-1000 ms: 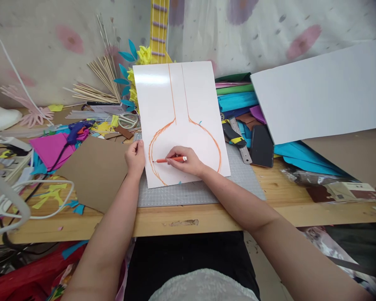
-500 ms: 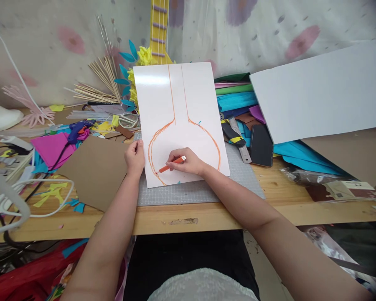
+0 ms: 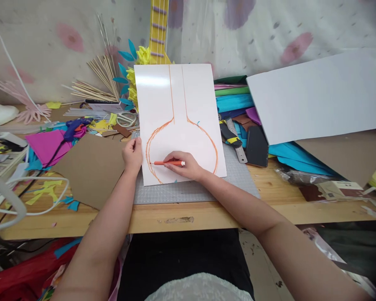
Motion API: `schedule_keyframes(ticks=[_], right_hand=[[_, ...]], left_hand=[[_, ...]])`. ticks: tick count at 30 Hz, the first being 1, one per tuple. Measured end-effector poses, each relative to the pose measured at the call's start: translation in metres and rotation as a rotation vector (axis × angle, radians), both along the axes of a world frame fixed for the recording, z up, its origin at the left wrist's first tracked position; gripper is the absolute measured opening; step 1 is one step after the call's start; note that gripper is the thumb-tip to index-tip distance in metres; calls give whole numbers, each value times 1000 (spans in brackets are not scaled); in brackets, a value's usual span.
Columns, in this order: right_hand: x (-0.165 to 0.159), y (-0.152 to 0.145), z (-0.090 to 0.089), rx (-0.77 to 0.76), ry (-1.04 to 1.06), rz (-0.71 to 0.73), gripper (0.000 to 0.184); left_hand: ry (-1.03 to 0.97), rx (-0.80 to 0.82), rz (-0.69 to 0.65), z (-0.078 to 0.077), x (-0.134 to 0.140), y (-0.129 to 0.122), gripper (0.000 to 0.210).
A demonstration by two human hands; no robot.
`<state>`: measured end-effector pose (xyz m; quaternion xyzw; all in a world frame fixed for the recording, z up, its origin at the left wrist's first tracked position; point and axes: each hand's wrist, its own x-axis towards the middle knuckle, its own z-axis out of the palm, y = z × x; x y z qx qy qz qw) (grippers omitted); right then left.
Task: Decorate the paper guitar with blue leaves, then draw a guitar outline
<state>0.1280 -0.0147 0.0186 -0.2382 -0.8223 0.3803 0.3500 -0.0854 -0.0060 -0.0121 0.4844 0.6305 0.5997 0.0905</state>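
Note:
A white board [image 3: 156, 98] leans tilted over the grey cutting mat [image 3: 238, 179]. Drawn on it in orange is a long neck above a rounded body, with the left curve in doubled strokes. My left hand [image 3: 132, 155] grips the board's lower left edge, thumb up along the side. In my right hand [image 3: 188, 165] is an orange marker pen [image 3: 172, 163], held nearly level, its tip at the left curve. The hand rests over the lower middle of the drawing and hides part of it.
At the right lie a utility knife [image 3: 230, 134], a steel ruler [image 3: 240, 150] and a large white panel [image 3: 316, 98]. Brown cardboard [image 3: 92, 169], a glue gun [image 3: 77, 127], scissors [image 3: 126, 119] and cables [image 3: 47, 213] crowd the left. Behind the board stands a yellow guitar-like neck [image 3: 158, 31].
My right hand has turned the marker flatter, and its tip has moved up along the left curve. The left hand keeps its hold on the board. The whole view has shifted slightly.

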Motion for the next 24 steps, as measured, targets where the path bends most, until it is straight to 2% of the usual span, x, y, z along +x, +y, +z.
schedule_keyframes(ticks=[4, 19, 24], right_hand=[[1, -4, -2, 9, 1, -48, 22], [0, -3, -5, 8, -20, -68, 21], [5, -2, 0, -108, -54, 11, 22]], left_hand=[[-7, 26, -5, 2, 1, -1, 35], [-33, 45, -14, 1, 1, 0, 33], [-63, 35, -18, 1, 1, 1, 28]])
